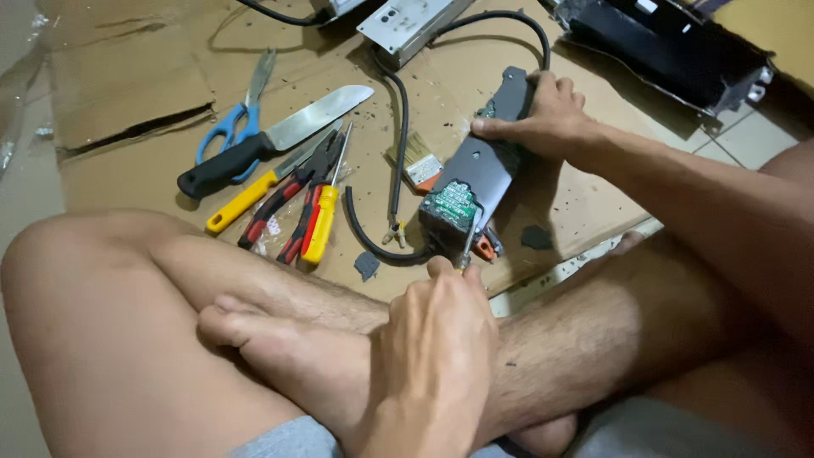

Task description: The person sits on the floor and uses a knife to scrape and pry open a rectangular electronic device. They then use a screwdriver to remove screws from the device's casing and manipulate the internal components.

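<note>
I sat on a floor covered with flattened brown cardboard (127, 76), creased, speckled with dark crumbs and torn in a long slit at the left. Pale floor tiles (750, 136) with dark grout showed past its right edge, and a strip of them lay near my knee. A bare grey-beige floor (30, 170) ran along the left side, with crinkled clear plastic sheet (17, 76) in the upper left corner. The light was warm, even and soft, casting faint shadows. No walls, windows or furniture were in sight.
</note>
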